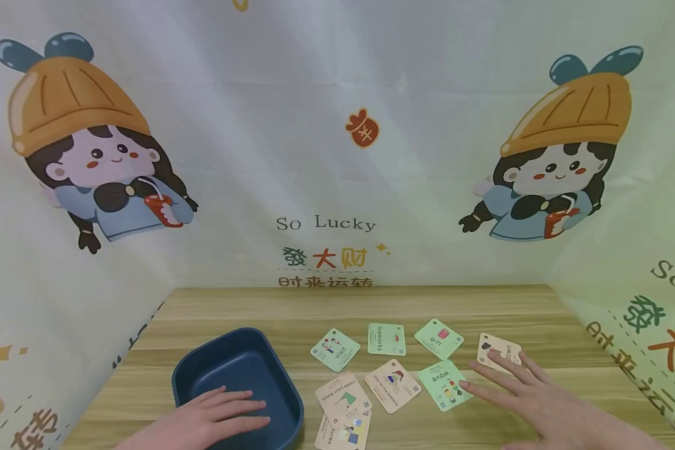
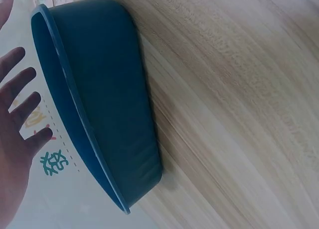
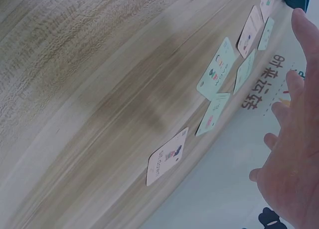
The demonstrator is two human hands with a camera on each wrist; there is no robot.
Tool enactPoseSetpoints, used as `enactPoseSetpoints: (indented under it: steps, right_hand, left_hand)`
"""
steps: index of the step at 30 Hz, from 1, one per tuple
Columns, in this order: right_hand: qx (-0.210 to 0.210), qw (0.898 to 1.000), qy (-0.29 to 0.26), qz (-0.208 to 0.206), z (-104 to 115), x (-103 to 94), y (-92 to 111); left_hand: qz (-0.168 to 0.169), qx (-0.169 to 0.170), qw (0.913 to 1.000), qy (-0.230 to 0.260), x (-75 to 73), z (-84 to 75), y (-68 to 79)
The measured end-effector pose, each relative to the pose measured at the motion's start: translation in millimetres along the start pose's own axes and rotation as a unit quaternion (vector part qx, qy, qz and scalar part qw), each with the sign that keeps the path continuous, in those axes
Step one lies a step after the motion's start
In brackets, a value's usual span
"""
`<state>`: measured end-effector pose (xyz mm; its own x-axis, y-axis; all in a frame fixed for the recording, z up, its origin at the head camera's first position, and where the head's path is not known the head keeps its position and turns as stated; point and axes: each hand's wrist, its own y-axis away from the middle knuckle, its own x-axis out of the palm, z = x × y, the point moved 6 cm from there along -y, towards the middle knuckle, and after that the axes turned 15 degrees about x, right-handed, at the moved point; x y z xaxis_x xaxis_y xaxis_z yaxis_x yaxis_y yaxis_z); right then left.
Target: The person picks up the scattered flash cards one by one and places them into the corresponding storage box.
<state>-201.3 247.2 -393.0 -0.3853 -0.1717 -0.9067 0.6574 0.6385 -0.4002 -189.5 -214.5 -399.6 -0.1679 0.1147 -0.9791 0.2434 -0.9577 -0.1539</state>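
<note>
My left hand [image 1: 208, 417] is above the dark blue bin [image 1: 180, 375], its fingers spread out and holding nothing. In the left wrist view the bin's wall [image 2: 107, 84] stands beyond that hand. On the other side, my right hand [image 1: 531, 397] hovers with outstretched fingers over the table. Its fingertips overlap the edge of the green "wave" card [image 1: 442, 382] and part of a pink card [image 1: 488, 345] in the head view. The right wrist view shows the hand apart from the cards, with the pink card [image 3: 167, 159] lying flat on the wood.
Green cards reading "gift" [image 1: 440, 337], "fireworks" [image 1: 386, 339] and "visit" [image 1: 335, 350] lie in the back row. A pink card [image 1: 392, 385] lies nearer. A "close your book" card [image 1: 344, 397] partly covers another card [image 1: 343, 435]. Printed cloth [image 1: 427, 187] encloses the wooden table [image 1: 326, 306].
</note>
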Motion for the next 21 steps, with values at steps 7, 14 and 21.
enactPoseSetpoints:
  steps: [7, 14, 21]
  right_hand:
    - [0.006, 1.0, 0.0, 0.001, 1, 0.5, 0]
    - [0.038, 0.999, -0.021, 0.023, 0, 2.5, -1]
    - [0.057, 0.997, -0.034, 0.036, 0, 5.3, -3]
  left_hand:
    - [-0.027, 0.022, 0.9991, -0.023, 0.8, -4.5, -0.6]
    - [-0.064, 0.064, 0.9951, -0.038, 1.4, -10.3, -4.6]
    - [-0.083, 0.075, 0.9923, -0.052, 6.3, -13.3, -5.5]
